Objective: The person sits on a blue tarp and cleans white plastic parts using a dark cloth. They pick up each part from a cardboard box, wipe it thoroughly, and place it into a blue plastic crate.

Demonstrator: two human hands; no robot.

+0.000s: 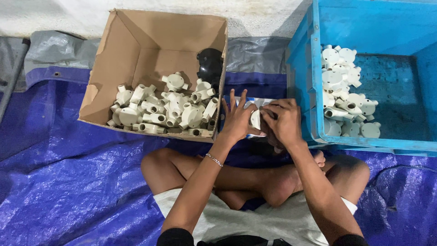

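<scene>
Both hands on one cream junction box fitting (256, 119) at frame centre, over my crossed legs: left hand (237, 119) cups it from 9 o'clock with fingers splayed apart, right hand (283, 122) has fingers curled tight on it from 3 o'clock. Cardboard box (150, 43) of fittings sits at 10 o'clock, blue crate (314, 82) at 2 o'clock. Risk: left grip looks loose, so twisting could slip the fitting onto the blue tarp (68, 182).
</scene>
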